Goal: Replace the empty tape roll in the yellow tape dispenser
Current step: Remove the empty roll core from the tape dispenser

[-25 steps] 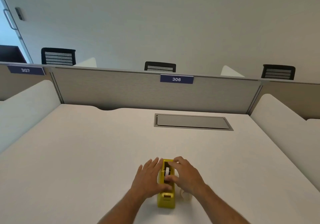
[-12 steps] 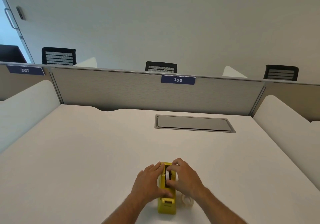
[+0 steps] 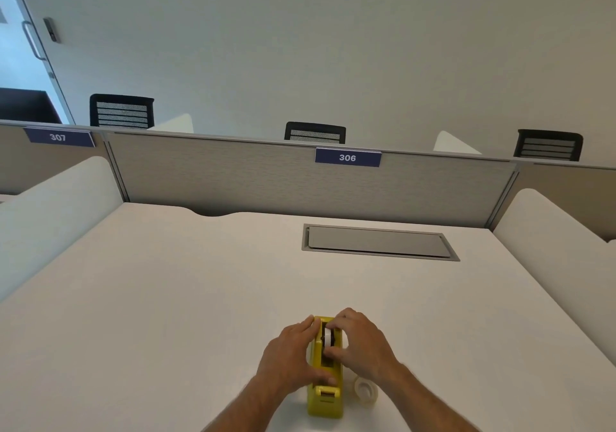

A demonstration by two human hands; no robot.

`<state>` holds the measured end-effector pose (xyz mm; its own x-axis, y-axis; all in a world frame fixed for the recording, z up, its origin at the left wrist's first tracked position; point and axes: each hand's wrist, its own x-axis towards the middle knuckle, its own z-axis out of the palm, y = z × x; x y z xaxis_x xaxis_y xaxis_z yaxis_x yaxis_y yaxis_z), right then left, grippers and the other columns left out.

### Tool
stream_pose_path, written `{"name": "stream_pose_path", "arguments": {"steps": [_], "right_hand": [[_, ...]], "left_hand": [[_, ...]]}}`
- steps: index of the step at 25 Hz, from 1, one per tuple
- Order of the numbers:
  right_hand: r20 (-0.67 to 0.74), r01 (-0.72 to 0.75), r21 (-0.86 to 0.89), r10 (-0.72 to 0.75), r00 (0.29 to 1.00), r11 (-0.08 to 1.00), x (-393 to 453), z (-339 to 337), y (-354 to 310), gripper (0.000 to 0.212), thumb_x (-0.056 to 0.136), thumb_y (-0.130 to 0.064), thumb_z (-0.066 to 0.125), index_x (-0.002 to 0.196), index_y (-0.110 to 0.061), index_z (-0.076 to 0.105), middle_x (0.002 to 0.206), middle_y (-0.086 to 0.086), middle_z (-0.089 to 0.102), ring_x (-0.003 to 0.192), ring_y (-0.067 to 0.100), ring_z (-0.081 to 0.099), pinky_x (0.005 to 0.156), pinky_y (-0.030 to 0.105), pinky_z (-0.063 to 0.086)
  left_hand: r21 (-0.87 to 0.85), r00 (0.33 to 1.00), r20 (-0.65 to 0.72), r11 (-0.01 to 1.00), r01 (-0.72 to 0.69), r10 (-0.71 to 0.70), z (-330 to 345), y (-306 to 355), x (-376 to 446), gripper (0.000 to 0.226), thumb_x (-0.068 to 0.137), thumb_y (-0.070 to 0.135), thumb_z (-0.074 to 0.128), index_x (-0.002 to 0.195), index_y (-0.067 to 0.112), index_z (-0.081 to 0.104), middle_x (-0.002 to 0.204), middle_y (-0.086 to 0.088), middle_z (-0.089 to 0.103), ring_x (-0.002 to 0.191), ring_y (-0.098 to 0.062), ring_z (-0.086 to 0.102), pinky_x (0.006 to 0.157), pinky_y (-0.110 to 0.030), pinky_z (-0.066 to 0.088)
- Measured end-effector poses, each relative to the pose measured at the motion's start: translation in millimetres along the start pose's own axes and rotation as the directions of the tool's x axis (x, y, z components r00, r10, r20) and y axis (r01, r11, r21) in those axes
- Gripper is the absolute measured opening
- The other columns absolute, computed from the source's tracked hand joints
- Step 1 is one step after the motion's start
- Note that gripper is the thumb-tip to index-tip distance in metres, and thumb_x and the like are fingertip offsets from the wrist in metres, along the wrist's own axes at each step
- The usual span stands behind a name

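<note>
The yellow tape dispenser (image 3: 326, 398) stands on the white desk (image 3: 166, 315) near its front edge, cutter end toward me. My left hand (image 3: 290, 355) is pressed against the dispenser's left side, thumb across its top. My right hand (image 3: 361, 343) pinches a white tape roll (image 3: 328, 337) that stands upright in the dispenser's slot. A clear tape roll (image 3: 366, 391) lies flat on the desk just right of the dispenser, below my right wrist.
A grey cable hatch (image 3: 378, 242) is set into the desk farther back. A grey partition (image 3: 233, 178) with a "306" label closes the far edge, and white side dividers (image 3: 550, 238) flank the desk. Black chairs stand behind the partition.
Both hands have closed in on the dispenser. My right fingers now pinch the white roll in the slot, and the clear roll on the desk has come into fuller view.
</note>
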<state>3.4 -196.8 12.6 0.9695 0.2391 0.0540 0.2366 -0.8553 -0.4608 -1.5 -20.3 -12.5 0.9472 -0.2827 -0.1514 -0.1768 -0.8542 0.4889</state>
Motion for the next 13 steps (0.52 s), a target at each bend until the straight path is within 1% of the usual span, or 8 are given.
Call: {"name": "stream_pose_path", "arguments": {"steps": [3, 6, 8, 10, 13], "right_hand": [[-0.01, 0.012, 0.015, -0.012, 1.0, 1.0, -1.2, 0.2, 2.0, 0.036, 0.076, -0.049, 0.072, 0.108, -0.034, 0.063, 0.111, -0.014, 0.061, 0.097, 0.005, 0.053, 0.079, 0.019, 0.05], [-0.017, -0.007, 0.047, 0.008, 1.0, 0.999, -1.3, -0.4, 2.1, 0.037, 0.074, -0.05, 0.073, 0.106, -0.033, 0.063, 0.108, -0.015, 0.062, 0.095, 0.005, 0.054, 0.08, 0.019, 0.05], [-0.029, -0.029, 0.098, 0.032, 0.999, 0.995, -1.3, -0.7, 1.5, 0.037, 0.073, -0.049, 0.075, 0.104, -0.034, 0.063, 0.105, -0.016, 0.062, 0.094, 0.005, 0.055, 0.08, 0.017, 0.049], [-0.043, -0.055, 0.156, 0.063, 0.997, 0.986, -1.4, -1.8, 0.9, 0.036, 0.07, -0.048, 0.077, 0.1, -0.036, 0.063, 0.101, -0.018, 0.062, 0.092, 0.006, 0.057, 0.077, 0.016, 0.049], [-0.055, -0.103, 0.231, 0.119, 0.991, 0.968, -3.0, -6.9, 0.6, 0.035, 0.064, -0.05, 0.078, 0.092, -0.037, 0.063, 0.093, -0.019, 0.065, 0.087, 0.004, 0.061, 0.07, 0.013, 0.049]], "left_hand": [[-0.009, 1.0, 0.003, 1.0, 0.007, -0.007, -1.2, 2.4, -1.4, 0.121, 0.058, 0.079, 0.073, 0.155, 0.038, 0.012, 0.164, 0.017, 0.018, 0.149, -0.012, 0.023, 0.117, -0.039, 0.034], [-0.022, 1.0, 0.01, 1.0, 0.005, -0.005, -1.8, 3.4, -2.6, 0.121, 0.058, 0.077, 0.074, 0.155, 0.037, 0.013, 0.164, 0.016, 0.019, 0.149, -0.012, 0.023, 0.117, -0.039, 0.034], [-0.038, 1.0, 0.007, 0.999, -0.001, 0.001, -2.1, 4.1, -3.5, 0.121, 0.058, 0.076, 0.075, 0.155, 0.037, 0.015, 0.164, 0.015, 0.022, 0.148, -0.013, 0.024, 0.117, -0.038, 0.034], [-0.059, 1.0, -0.001, 0.998, -0.009, 0.009, -2.5, 4.7, -4.7, 0.119, 0.057, 0.075, 0.076, 0.154, 0.038, 0.017, 0.163, 0.014, 0.025, 0.147, -0.013, 0.026, 0.116, -0.037, 0.033], [-0.093, 1.0, -0.023, 0.995, -0.023, 0.021, -1.6, 5.2, -7.3, 0.116, 0.055, 0.074, 0.076, 0.152, 0.039, 0.023, 0.161, 0.013, 0.029, 0.146, -0.013, 0.026, 0.117, -0.035, 0.03]]}}
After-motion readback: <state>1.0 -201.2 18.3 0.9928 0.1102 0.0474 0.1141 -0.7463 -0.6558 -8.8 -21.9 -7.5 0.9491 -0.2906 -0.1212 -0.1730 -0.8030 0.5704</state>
